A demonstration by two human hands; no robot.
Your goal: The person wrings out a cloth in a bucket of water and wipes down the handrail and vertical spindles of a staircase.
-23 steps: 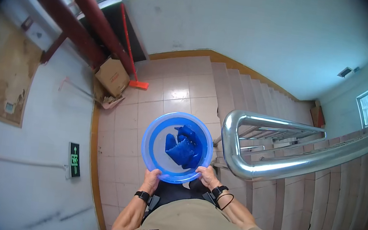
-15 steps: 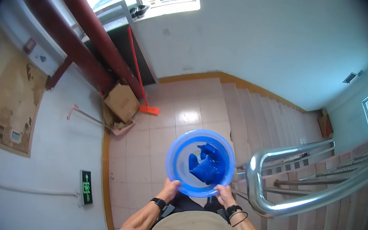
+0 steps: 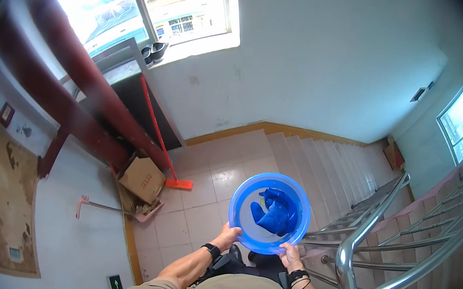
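A round blue plastic basin point(image 3: 240, 199) is held out in front of my body above the tiled landing. A crumpled dark blue cloth point(image 3: 277, 218) lies inside it, toward the right of its pale bottom. My left hand point(image 3: 226, 237) grips the near left rim, thumb over the edge and fingers mostly hidden beneath. On the near right rim, my right hand point(image 3: 290, 256) is closed in the same way. Dark bands circle both wrists.
Right of the basin, a shiny metal handrail point(image 3: 346, 271) borders stairs point(image 3: 328, 163) leading down. An orange broom point(image 3: 179, 184), a cardboard box point(image 3: 143, 179) and a pink long-handled dustpan point(image 3: 149, 211) stand by the left wall. Thick red pipes point(image 3: 92, 91) rise behind them.
My view has turned and shifted, so the window shows more fully. The basin and both hands sit farther right and slightly lower in the picture. Both hands keep their grip.
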